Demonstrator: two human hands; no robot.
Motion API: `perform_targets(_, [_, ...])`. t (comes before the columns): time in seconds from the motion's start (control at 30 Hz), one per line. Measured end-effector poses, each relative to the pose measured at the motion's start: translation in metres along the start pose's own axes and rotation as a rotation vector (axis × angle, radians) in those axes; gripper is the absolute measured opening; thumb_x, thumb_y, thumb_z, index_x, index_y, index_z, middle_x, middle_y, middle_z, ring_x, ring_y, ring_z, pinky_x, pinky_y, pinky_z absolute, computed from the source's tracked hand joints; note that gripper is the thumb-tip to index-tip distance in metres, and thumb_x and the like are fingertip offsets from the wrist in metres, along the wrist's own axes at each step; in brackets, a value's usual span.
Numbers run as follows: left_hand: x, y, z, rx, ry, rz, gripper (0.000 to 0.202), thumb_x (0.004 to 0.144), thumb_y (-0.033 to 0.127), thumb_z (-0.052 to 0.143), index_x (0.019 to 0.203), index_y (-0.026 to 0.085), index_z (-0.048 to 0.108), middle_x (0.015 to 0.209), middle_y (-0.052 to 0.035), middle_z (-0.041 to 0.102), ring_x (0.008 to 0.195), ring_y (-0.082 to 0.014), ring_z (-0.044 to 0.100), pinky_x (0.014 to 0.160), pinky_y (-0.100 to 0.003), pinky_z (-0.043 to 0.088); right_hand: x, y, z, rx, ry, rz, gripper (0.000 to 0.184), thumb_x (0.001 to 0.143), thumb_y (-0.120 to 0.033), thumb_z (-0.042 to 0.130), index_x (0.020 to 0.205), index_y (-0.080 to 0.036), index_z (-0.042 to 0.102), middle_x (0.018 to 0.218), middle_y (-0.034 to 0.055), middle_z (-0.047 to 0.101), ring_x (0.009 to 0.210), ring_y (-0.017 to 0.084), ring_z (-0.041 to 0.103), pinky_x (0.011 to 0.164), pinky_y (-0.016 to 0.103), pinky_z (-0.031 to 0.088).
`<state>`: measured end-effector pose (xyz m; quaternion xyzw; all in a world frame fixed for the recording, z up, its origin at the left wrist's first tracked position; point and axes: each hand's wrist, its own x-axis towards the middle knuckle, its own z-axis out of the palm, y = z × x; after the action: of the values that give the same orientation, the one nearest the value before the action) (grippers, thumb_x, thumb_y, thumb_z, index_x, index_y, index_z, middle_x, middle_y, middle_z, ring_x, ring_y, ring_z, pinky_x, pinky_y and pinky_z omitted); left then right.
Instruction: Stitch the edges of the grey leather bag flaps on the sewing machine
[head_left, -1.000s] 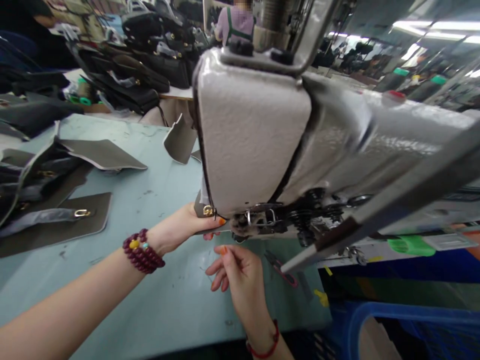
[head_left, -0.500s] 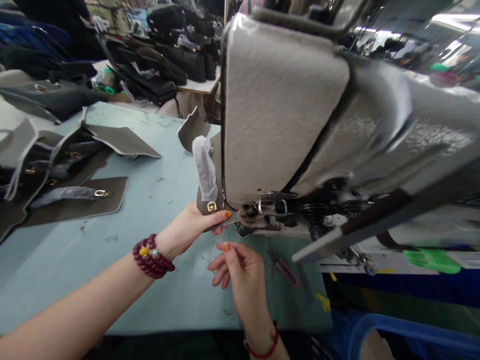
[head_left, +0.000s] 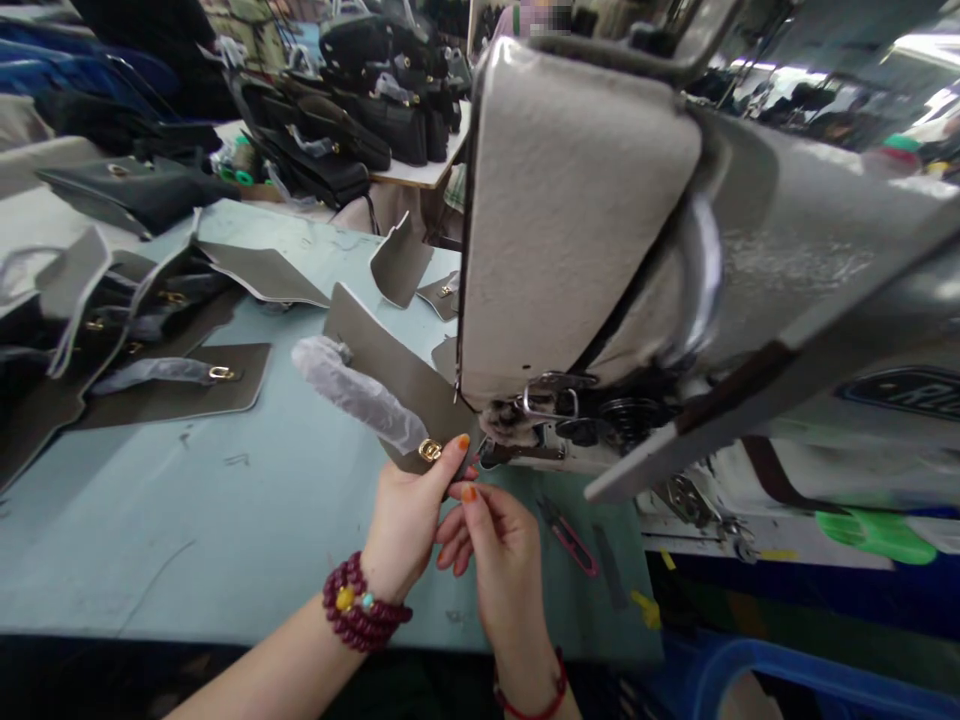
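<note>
In the head view my left hand (head_left: 416, 500) grips the near corner of a grey-brown leather bag panel (head_left: 397, 365), thumb on top. A handle wrapped in white plastic film (head_left: 356, 395) lies along the panel, fixed by a gold buckle (head_left: 430, 450) close to my thumb. Just right of it, my right hand (head_left: 499, 535) has thumb and forefinger pinched together near the panel's corner; whatever is between them is too small to make out. The panel's right edge reaches the needle area of a grey sewing machine (head_left: 577, 200), which hides part of the table behind it.
Pink-handled thread snips (head_left: 574, 545) lie right of my right hand. More bag panels with wrapped handles (head_left: 247, 375) are piled at left. One curved panel (head_left: 401, 260) lies behind. Black bags (head_left: 397, 125) stand on a far table. A blue bin (head_left: 750, 655) is at lower right.
The panel has swung out to the left from beside the machine, its handle now slanting. My left hand has turned and come nearer my right hand, which has risen slightly to the right.
</note>
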<state>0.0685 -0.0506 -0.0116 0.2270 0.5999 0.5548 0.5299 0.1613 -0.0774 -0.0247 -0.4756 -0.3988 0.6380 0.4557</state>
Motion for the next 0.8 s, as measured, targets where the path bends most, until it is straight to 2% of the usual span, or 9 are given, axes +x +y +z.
perform_targets(0.17, [-0.02, -0.015, 0.018, -0.134, 0.062, -0.104, 0.039, 0.074, 0.053, 0.074, 0.078, 0.016, 0.063, 0.054, 0.004, 0.062, 0.027, -0.0058, 0.035, 0.027, -0.022, 0.027, -0.003, -0.006, -0.011, -0.053, 0.042, 0.009, 0.036, 0.093, -0.046, 0.058, 0.074, -0.015, 0.062, 0.051, -0.0027, 0.056, 0.041, 0.007, 0.048, 0.042, 0.016, 0.039])
perform_targets(0.27, [-0.03, -0.021, 0.028, -0.201, 0.046, -0.124, 0.039, 0.076, 0.056, 0.072, 0.076, 0.018, 0.062, 0.038, 0.01, 0.041, 0.025, -0.007, 0.03, 0.026, -0.021, 0.022, -0.006, -0.009, -0.02, -0.084, 0.057, 0.003, 0.037, 0.092, -0.046, 0.058, 0.071, -0.015, 0.059, 0.049, -0.0042, 0.051, 0.041, 0.007, 0.044, 0.041, 0.016, 0.035])
perform_targets(0.33, [-0.033, -0.023, 0.033, -0.217, 0.046, -0.143, 0.039, 0.076, 0.057, 0.071, 0.077, 0.019, 0.061, 0.039, 0.0095, 0.042, 0.027, -0.0071, 0.03, 0.027, -0.021, 0.022, -0.008, -0.011, -0.024, -0.108, 0.074, -0.001, 0.037, 0.092, -0.047, 0.058, 0.073, -0.015, 0.06, 0.048, -0.0047, 0.049, 0.041, 0.007, 0.044, 0.041, 0.016, 0.035])
perform_targets(0.43, [-0.034, -0.028, 0.038, -0.215, 0.052, -0.121, 0.036, 0.079, 0.053, 0.07, 0.081, 0.018, 0.063, 0.062, 0.0023, 0.064, 0.039, -0.0085, 0.047, 0.036, -0.021, 0.038, -0.012, -0.013, -0.032, -0.159, 0.132, -0.018, 0.034, 0.093, -0.047, 0.056, 0.081, -0.015, 0.063, 0.051, -0.0044, 0.051, 0.042, 0.008, 0.046, 0.042, 0.017, 0.036])
perform_targets(0.5, [-0.038, -0.034, 0.034, -0.212, 0.017, -0.066, 0.032, 0.081, 0.048, 0.07, 0.088, 0.017, 0.065, 0.085, -0.0036, 0.072, 0.067, -0.0133, 0.065, 0.061, -0.022, 0.053, -0.016, -0.011, -0.041, -0.261, 0.189, -0.051, 0.034, 0.094, -0.046, 0.054, 0.083, -0.016, 0.063, 0.054, -0.0026, 0.055, 0.044, 0.01, 0.049, 0.043, 0.019, 0.039])
perform_targets(0.57, [-0.048, -0.039, 0.02, -0.201, -0.065, -0.085, 0.034, 0.081, 0.048, 0.07, 0.097, 0.018, 0.066, 0.102, -0.008, 0.073, 0.095, -0.0188, 0.067, 0.083, -0.026, 0.054, -0.02, -0.004, -0.056, -0.446, 0.279, -0.133, 0.032, 0.094, -0.045, 0.054, 0.088, -0.016, 0.066, 0.066, 0.0027, 0.063, 0.054, 0.014, 0.059, 0.05, 0.023, 0.047])
perform_targets(0.6, [-0.055, -0.039, 0.01, -0.176, -0.144, -0.145, 0.038, 0.08, 0.05, 0.071, 0.1, 0.018, 0.066, 0.104, -0.0096, 0.073, 0.098, -0.0204, 0.067, 0.083, -0.027, 0.054, -0.022, 0.002, -0.066, -0.562, 0.336, -0.195, 0.032, 0.094, -0.045, 0.054, 0.093, -0.016, 0.067, 0.078, 0.0065, 0.068, 0.064, 0.018, 0.064, 0.057, 0.027, 0.051])
perform_targets(0.73, [-0.061, 0.002, -0.043, 0.16, -0.686, -0.391, 0.041, 0.077, 0.058, 0.068, 0.086, 0.018, 0.067, 0.077, -0.0111, 0.074, 0.057, -0.0163, 0.064, 0.047, -0.023, 0.046, -0.029, 0.032, -0.106, -1.067, 0.454, -0.361, 0.038, 0.095, -0.047, 0.05, 0.106, -0.014, 0.068, 0.106, 0.0148, 0.068, 0.098, 0.029, 0.063, 0.085, 0.044, 0.052])
perform_targets(0.8, [-0.036, 0.046, -0.057, 0.374, -0.708, -0.155, 0.035, 0.084, 0.052, 0.062, 0.096, 0.019, 0.068, 0.079, -0.0091, 0.074, 0.051, -0.0153, 0.061, 0.045, -0.025, 0.045, -0.031, 0.046, -0.117, -1.281, 0.473, -0.389, 0.046, 0.097, -0.051, 0.044, 0.107, -0.014, 0.069, 0.107, 0.0161, 0.067, 0.097, 0.031, 0.062, 0.084, 0.047, 0.051])
